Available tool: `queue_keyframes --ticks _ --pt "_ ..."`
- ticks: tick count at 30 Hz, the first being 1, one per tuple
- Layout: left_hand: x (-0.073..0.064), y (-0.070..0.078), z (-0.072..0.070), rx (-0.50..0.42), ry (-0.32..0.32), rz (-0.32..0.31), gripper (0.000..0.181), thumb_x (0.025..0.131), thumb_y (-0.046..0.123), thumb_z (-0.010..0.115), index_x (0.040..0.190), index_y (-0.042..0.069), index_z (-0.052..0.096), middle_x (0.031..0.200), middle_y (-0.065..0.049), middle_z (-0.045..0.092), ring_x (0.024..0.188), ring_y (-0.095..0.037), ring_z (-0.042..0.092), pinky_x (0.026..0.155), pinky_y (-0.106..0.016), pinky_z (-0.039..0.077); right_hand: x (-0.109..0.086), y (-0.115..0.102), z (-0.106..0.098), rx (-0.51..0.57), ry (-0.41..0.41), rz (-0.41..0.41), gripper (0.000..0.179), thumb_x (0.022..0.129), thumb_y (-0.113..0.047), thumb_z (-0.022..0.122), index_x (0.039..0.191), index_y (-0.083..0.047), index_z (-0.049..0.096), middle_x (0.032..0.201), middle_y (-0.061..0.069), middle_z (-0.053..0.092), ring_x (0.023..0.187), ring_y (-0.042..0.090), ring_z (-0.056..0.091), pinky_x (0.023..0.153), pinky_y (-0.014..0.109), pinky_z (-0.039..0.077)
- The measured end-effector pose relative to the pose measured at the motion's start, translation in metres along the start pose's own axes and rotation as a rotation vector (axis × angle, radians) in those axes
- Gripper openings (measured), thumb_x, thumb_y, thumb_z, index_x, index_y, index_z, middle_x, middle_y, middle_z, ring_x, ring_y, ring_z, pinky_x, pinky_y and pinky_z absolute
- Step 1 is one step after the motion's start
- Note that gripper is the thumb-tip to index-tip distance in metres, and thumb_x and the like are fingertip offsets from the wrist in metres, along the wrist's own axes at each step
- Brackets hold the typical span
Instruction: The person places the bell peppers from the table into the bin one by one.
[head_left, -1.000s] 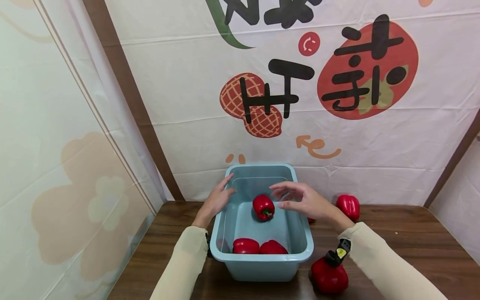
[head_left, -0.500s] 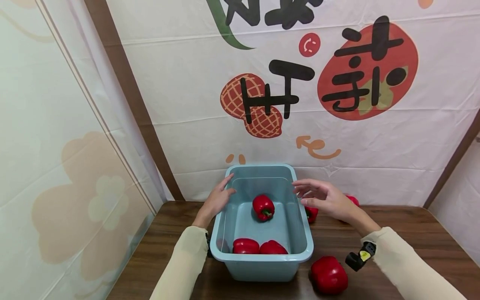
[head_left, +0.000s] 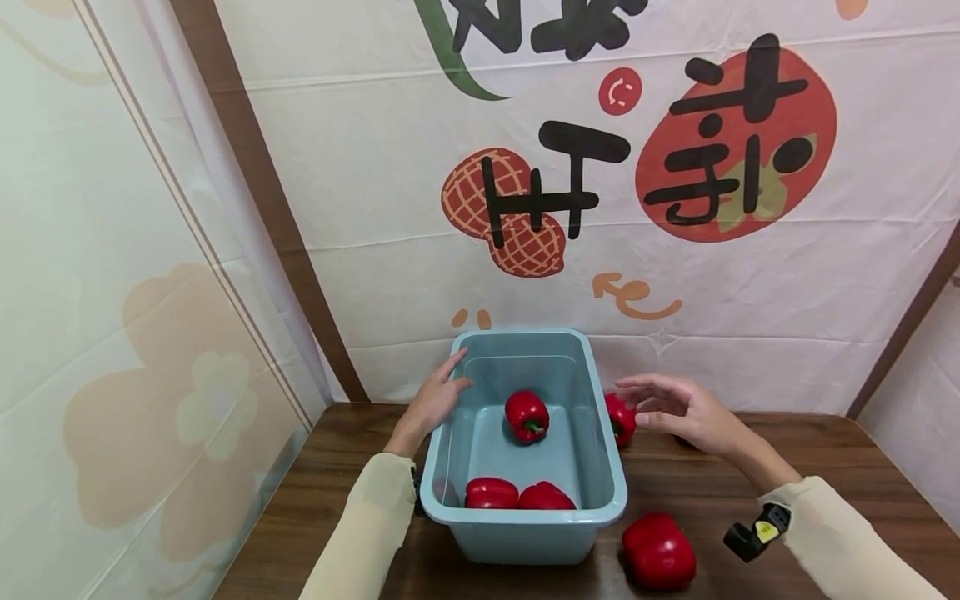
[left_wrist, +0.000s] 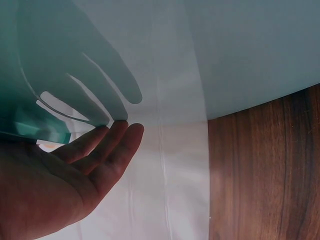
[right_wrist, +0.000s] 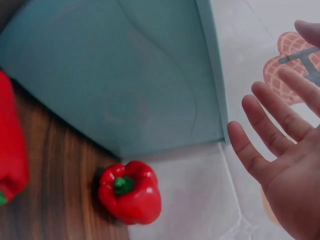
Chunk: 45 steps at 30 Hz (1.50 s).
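My left hand (head_left: 432, 406) holds the left rim of a light blue plastic basin (head_left: 525, 517), thumb over the rim. In the left wrist view its straight fingers (left_wrist: 117, 155) touch the outer wall. Inside the basin, one red bell pepper (head_left: 527, 415) lies mid-floor; two more, a red bell pepper (head_left: 492, 492) and its neighbour pepper (head_left: 546, 496), lie at the near end. My right hand (head_left: 686, 408) hovers empty with spread fingers, right of the basin. Close to its fingertips, a red bell pepper (head_left: 621, 418) with a green stem stands against the basin's right side.
Another red bell pepper (head_left: 658, 552) sits on the brown wooden table (head_left: 795, 454) at the front right, below my right forearm. A printed white cloth (head_left: 375, 275) hangs behind the table, just past the basin's far end.
My right hand has moved from above the basin out to the right, past its rim. It uncovers the pepper beside the basin and now hides the one farther right. My left hand stays put.
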<state>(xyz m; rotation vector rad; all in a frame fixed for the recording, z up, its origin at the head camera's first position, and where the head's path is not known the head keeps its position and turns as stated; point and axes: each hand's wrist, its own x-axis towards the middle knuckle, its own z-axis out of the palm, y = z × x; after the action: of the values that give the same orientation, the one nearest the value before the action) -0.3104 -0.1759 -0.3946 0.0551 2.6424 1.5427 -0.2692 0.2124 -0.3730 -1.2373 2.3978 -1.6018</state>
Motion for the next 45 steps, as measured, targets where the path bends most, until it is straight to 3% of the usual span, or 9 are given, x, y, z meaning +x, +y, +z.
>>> queue_keyframes --ticks 4,14,28,35,42,45 --pt "0.000 -0.001 0.000 0.002 0.000 0.010 0.060 0.099 0.029 0.046 0.157 0.031 0.029 0.164 -0.012 0.022 0.138 -0.041 0.039 0.105 -0.066 0.035 -0.010 0.004 0.000 0.008 -0.018 -0.002 0.046 0.091 0.000 0.061 0.136 0.000 0.054 0.126 0.000 0.065 0.108 0.017 0.065 0.086 0.029 0.056" --pt "-0.002 0.000 0.000 -0.018 0.005 0.004 0.061 0.098 0.029 0.047 0.156 0.033 0.029 0.164 -0.011 0.021 0.139 -0.040 0.037 0.106 -0.066 0.034 -0.039 0.022 0.005 0.084 -0.069 0.075 0.048 0.091 -0.002 0.062 0.138 -0.004 0.053 0.128 0.003 0.064 0.111 0.019 0.064 0.084 0.033 0.057" --pt "-0.002 0.003 0.001 -0.019 0.010 -0.013 0.060 0.098 0.030 0.047 0.156 0.035 0.029 0.164 -0.010 0.021 0.139 -0.041 0.037 0.105 -0.067 0.034 -0.072 0.050 0.025 0.265 -0.190 0.164 0.054 0.093 -0.001 0.059 0.143 0.006 0.042 0.137 0.005 0.059 0.120 0.018 0.060 0.095 0.033 0.052" --pt "-0.001 0.003 0.001 -0.015 0.009 -0.010 0.061 0.098 0.030 0.047 0.156 0.035 0.029 0.164 -0.010 0.021 0.140 -0.039 0.036 0.107 -0.066 0.033 -0.082 0.059 0.033 0.344 -0.215 0.222 0.055 0.093 0.000 0.058 0.144 0.007 0.041 0.142 0.022 0.051 0.123 0.031 0.057 0.099 0.031 0.049" --pt "-0.001 0.003 0.001 -0.019 0.003 -0.011 0.061 0.098 0.029 0.046 0.156 0.034 0.028 0.164 -0.010 0.020 0.138 -0.041 0.038 0.106 -0.067 0.034 -0.088 0.066 0.040 0.397 -0.251 0.267 0.057 0.093 -0.006 0.059 0.144 0.011 0.037 0.139 0.001 0.058 0.122 0.033 0.056 0.099 0.029 0.049" --pt "-0.001 0.003 0.002 -0.016 0.006 -0.012 0.061 0.098 0.029 0.046 0.156 0.034 0.028 0.164 -0.011 0.020 0.140 -0.041 0.037 0.106 -0.067 0.033 -0.091 0.069 0.043 0.393 -0.260 0.279 0.057 0.093 -0.008 0.060 0.144 0.008 0.040 0.138 0.004 0.058 0.122 0.031 0.056 0.099 0.028 0.049"
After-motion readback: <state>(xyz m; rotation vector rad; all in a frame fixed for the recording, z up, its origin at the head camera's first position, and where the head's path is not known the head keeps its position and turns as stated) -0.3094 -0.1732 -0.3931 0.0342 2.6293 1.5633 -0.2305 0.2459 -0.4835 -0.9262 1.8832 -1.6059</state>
